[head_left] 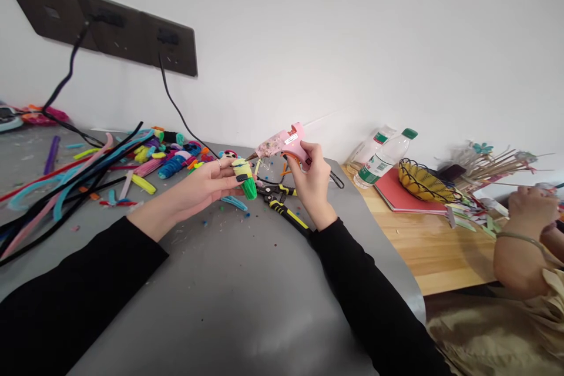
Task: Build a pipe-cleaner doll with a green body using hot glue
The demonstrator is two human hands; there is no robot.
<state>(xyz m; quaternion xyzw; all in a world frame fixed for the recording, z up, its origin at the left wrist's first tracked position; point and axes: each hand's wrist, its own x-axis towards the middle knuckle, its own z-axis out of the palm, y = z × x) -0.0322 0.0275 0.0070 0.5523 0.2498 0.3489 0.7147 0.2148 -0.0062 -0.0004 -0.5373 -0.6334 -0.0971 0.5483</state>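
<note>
My left hand (210, 183) is closed around a small fuzzy piece (249, 188), green at the lower end and pale yellow on top, with a dark band in between. A pink glue gun (282, 143) is gripped in my right hand (314, 175). Its nozzle points left and reaches the yellow part of the fuzzy piece; whether it touches I cannot tell. Beneath my hands, pliers (288, 215) with black and yellow handles lie on the grey mat (229, 294). A light blue fuzzy stem (234, 203) lies just under the left hand's fingers.
Pipe cleaners (74, 179) and colourful fuzzy bundles (171, 158) cover the mat's left side. Cords run from a dark wall socket panel (136, 35). On the right stand plastic bottles (382, 158), a red folder (405, 192), a basket (425, 182) and another person's hands (531, 211).
</note>
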